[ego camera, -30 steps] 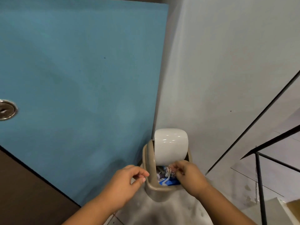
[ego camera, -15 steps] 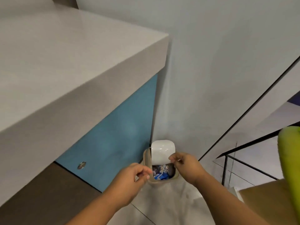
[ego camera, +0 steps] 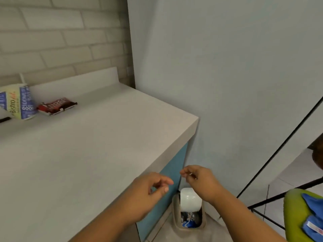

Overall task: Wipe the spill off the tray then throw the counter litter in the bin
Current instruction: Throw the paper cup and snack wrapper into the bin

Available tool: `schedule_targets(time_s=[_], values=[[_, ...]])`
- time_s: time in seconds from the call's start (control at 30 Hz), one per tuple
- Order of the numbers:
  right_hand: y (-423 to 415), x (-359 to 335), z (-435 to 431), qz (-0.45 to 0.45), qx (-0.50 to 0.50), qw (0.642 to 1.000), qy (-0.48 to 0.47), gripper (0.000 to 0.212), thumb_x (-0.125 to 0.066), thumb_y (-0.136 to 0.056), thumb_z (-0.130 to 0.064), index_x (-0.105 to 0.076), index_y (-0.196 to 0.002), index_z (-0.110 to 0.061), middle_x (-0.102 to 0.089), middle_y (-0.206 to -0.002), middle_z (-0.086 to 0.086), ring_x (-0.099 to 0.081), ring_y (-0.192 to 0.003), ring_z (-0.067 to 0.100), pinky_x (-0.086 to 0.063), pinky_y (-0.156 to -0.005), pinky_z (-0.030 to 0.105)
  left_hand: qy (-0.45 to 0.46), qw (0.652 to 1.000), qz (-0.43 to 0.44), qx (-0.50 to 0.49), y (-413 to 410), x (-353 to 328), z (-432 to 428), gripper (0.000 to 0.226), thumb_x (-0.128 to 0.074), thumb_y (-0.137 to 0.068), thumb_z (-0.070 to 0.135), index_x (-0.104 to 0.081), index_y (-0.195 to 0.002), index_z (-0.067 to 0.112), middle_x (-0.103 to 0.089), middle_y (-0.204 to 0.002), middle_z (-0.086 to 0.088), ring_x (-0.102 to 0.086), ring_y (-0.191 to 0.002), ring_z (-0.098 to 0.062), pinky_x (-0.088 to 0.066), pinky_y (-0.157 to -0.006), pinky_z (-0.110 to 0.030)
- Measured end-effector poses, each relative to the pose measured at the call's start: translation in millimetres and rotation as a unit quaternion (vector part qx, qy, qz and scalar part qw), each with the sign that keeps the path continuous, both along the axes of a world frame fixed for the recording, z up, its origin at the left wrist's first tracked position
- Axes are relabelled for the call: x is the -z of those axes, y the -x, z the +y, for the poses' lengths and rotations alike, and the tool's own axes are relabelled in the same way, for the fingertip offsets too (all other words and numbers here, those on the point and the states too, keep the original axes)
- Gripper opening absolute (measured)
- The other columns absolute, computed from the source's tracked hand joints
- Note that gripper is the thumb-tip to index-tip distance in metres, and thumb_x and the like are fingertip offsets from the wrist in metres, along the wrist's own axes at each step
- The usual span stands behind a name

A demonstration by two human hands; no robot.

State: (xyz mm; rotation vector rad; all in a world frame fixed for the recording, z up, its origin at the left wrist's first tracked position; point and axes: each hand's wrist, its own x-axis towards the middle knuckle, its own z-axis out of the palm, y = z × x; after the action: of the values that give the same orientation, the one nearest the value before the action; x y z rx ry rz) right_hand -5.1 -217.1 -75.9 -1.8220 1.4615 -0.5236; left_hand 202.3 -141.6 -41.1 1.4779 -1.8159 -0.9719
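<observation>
Bin on floor by surface end, litter inside: part binned. Cup and wrapper lie on surface, far left: disposal judged incomplete. Tray out of view, wipe unverifiable. Left hand fingers loosely curled, empty. Right hand fingers nearly pinched; whether holding anything, cannot tell.

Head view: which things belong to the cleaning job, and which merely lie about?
Job: paper cup, red wrapper, counter, bin.
Lying about: black railing, green object, tiled wall.
</observation>
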Motion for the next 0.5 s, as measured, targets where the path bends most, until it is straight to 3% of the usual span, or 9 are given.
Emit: schedule_targets(time_s=[0.1,0.17,0.3,0.5], values=[[-29,-36,7,-0.016,-0.028,0.999,0.032,0.033,-0.052,-0.093,-0.011,-0.059,-0.085,-0.043,-0.067,-0.101,-0.007,-0.064,-0.092,0.009,-0.051,-0.089,0.024,0.032,0.998,0.014,-0.054,-34,-35,18,0.017,-0.059,-0.09,0.027,-0.067,-0.097,0.04,-0.06,-0.101,0.028,-0.056,-0.096,0.008,-0.044,-0.078,-0.008],[-47,-54,12,-0.022,-0.052,0.997,0.044,0.031,-0.051,-0.094,-0.01,-0.061,-0.088,-0.039,-0.066,-0.099,-0.01,-0.063,-0.094,0.008,-0.05,-0.091,0.025,0.038,0.996,-0.006,-0.08,-60,-48,33,0.017,-0.058,-0.09,0.029,-0.066,-0.097,0.042,-0.062,-0.099,0.026,-0.055,-0.097,0.009,-0.045,-0.077,-0.007],[-82,-75,18,0.006,-0.113,0.991,0.073,0.025,-0.05,-0.095,-0.014,-0.066,-0.103,-0.031,-0.064,-0.103,-0.014,-0.061,-0.094,0.005,-0.047,-0.085,0.014,0.033,0.988,-0.032,-0.149,-110,-56,59,0.015,-0.056,-0.09,0.034,-0.065,-0.094,0.046,-0.064,-0.099,0.022,-0.054,-0.097,0.011,-0.044,-0.074,-0.009],[-120,-76,16,0.059,-0.219,0.969,0.099,0.026,-0.048,-0.096,-0.019,-0.057,-0.095,-0.043,-0.061,-0.105,-0.017,-0.058,-0.091,0.002,-0.04,-0.077,0.003,0.026,0.975,-0.035,-0.22,-149,-50,87,0.02,-0.061,-0.088,0.03,-0.066,-0.09,0.049,-0.065,-0.097,0.026,-0.058,-0.094,0.005,-0.046,-0.074,-0.011]])
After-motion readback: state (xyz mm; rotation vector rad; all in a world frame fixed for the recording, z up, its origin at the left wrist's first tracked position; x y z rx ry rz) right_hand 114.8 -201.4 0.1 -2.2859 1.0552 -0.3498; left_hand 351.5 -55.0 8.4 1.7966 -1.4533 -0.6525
